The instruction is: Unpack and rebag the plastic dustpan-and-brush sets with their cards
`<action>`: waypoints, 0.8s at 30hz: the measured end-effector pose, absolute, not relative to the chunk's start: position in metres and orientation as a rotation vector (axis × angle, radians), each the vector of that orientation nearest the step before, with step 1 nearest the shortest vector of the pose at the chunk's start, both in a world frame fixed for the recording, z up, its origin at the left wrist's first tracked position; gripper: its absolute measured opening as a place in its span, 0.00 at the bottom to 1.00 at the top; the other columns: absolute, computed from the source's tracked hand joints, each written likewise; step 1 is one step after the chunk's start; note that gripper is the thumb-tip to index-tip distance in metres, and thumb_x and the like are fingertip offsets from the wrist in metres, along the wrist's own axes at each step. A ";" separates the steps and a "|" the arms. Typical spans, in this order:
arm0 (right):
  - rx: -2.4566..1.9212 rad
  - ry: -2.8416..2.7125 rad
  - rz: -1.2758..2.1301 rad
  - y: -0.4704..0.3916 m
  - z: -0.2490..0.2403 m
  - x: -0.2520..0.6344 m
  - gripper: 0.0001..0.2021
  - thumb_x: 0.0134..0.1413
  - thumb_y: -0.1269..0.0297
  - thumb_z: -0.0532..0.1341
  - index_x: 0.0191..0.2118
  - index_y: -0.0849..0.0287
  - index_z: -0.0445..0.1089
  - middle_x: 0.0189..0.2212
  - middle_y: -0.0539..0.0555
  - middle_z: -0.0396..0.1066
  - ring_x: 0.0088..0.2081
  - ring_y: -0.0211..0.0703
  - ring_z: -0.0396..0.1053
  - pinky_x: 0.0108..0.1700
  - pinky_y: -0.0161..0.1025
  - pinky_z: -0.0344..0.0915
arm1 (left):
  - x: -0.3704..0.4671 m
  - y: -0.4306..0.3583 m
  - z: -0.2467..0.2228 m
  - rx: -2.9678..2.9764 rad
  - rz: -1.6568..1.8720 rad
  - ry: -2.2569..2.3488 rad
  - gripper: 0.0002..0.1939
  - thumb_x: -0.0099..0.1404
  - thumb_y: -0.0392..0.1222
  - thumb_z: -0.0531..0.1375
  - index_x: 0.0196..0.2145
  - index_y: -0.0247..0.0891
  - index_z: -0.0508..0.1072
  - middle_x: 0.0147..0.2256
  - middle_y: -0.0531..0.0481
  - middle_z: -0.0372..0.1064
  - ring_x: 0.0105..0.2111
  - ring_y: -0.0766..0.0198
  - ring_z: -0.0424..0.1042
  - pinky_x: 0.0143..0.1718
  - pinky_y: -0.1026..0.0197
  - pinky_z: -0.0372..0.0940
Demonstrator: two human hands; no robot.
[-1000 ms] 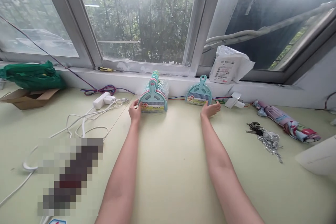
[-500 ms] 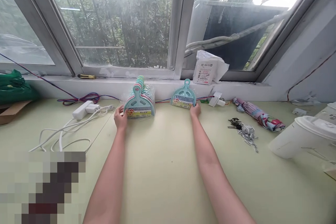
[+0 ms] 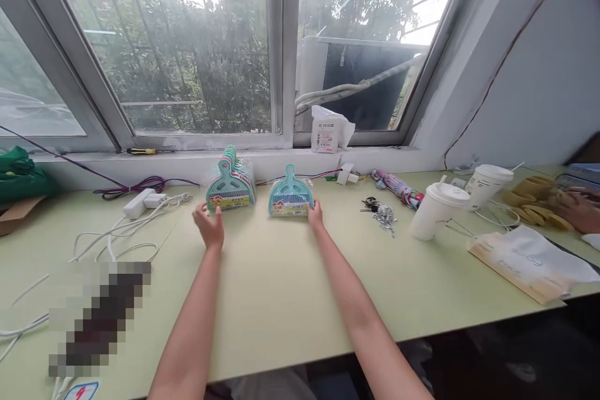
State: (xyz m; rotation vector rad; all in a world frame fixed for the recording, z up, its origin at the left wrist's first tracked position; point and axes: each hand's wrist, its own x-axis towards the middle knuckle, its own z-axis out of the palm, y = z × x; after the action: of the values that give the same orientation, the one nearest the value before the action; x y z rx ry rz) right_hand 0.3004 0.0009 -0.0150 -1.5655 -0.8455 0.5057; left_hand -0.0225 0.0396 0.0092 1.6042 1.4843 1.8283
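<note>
Toward the window stands a row of toy-sized dustpan-and-brush sets, mint green and pink, in clear plastic with yellow labels. My left hand is at the front left of this row, its thumb and fingers apart. Whether a fingertip touches the front set cannot be made out. Just right of the row, a single mint-green dustpan-and-brush set stands upright in its wrapper. My right hand grips its lower right edge; the fingers behind it are hidden.
White adapters and cables lie left. Keys, a folded umbrella, lidded cups and a tissue pack lie right. Another person's hand is at the far right. The table's front edge shows below.
The view has swung right. My right hand has brought the single set nearer to me and closer to the row. My left hand's fingers have loosened from the row's front set.
</note>
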 end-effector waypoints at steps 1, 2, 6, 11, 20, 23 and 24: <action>-1.525 -0.880 0.545 -0.010 -0.015 0.295 0.06 0.49 0.61 0.54 0.35 0.54 0.60 0.31 0.48 0.70 0.35 0.41 0.67 0.39 0.35 0.63 | -0.012 0.028 0.010 1.579 1.790 1.393 0.27 0.60 0.52 0.57 0.54 0.39 0.59 0.56 0.37 0.57 0.54 0.53 0.61 0.53 0.49 0.60; -1.486 -0.913 0.582 -0.020 -0.016 0.289 0.07 0.48 0.60 0.55 0.34 0.54 0.60 0.30 0.47 0.69 0.34 0.40 0.67 0.39 0.34 0.63 | -0.002 0.017 0.011 1.540 1.731 1.297 0.27 0.59 0.53 0.59 0.53 0.40 0.60 0.53 0.39 0.61 0.51 0.54 0.65 0.49 0.51 0.64; -1.349 -1.047 0.738 -0.060 -0.019 0.263 0.09 0.50 0.56 0.56 0.34 0.54 0.62 0.30 0.46 0.68 0.34 0.39 0.66 0.38 0.33 0.63 | 0.030 -0.022 0.012 1.269 1.143 0.921 0.27 0.57 0.57 0.60 0.50 0.39 0.66 0.41 0.40 0.72 0.42 0.53 0.73 0.40 0.53 0.69; -1.368 -1.268 0.398 -0.102 -0.009 0.236 0.15 0.56 0.59 0.53 0.48 0.55 0.60 0.48 0.56 0.66 0.47 0.45 0.64 0.48 0.40 0.60 | 0.034 -0.046 0.007 1.046 0.942 0.893 0.22 0.52 0.51 0.66 0.43 0.39 0.71 0.38 0.40 0.74 0.36 0.50 0.76 0.38 0.49 0.71; -1.341 -1.928 0.108 -0.117 0.004 0.220 0.15 0.59 0.61 0.55 0.22 0.56 0.68 0.22 0.52 0.70 0.29 0.39 0.65 0.51 0.42 0.52 | 0.029 -0.045 0.009 0.940 1.253 0.893 0.19 0.55 0.46 0.64 0.44 0.36 0.71 0.39 0.43 0.74 0.34 0.57 0.76 0.39 0.53 0.72; -1.421 -1.733 0.258 -0.110 0.000 0.223 0.16 0.59 0.58 0.55 0.23 0.55 0.69 0.23 0.51 0.72 0.27 0.39 0.67 0.43 0.39 0.57 | 0.028 -0.045 0.012 0.951 1.294 0.892 0.21 0.56 0.45 0.63 0.46 0.37 0.69 0.40 0.43 0.74 0.36 0.58 0.76 0.40 0.54 0.72; -1.424 -1.650 0.344 -0.108 -0.001 0.224 0.15 0.59 0.56 0.55 0.24 0.54 0.70 0.24 0.51 0.73 0.27 0.39 0.67 0.40 0.38 0.59 | 0.029 -0.046 0.013 0.970 1.303 0.869 0.22 0.56 0.44 0.63 0.48 0.38 0.68 0.41 0.44 0.73 0.37 0.58 0.76 0.41 0.54 0.72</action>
State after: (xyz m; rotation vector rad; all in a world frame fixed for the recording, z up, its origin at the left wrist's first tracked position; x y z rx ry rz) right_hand 0.2242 -0.1077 -0.0008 -1.4244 -1.6495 0.3441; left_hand 0.0288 -0.0463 0.0128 0.9697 0.8687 1.3029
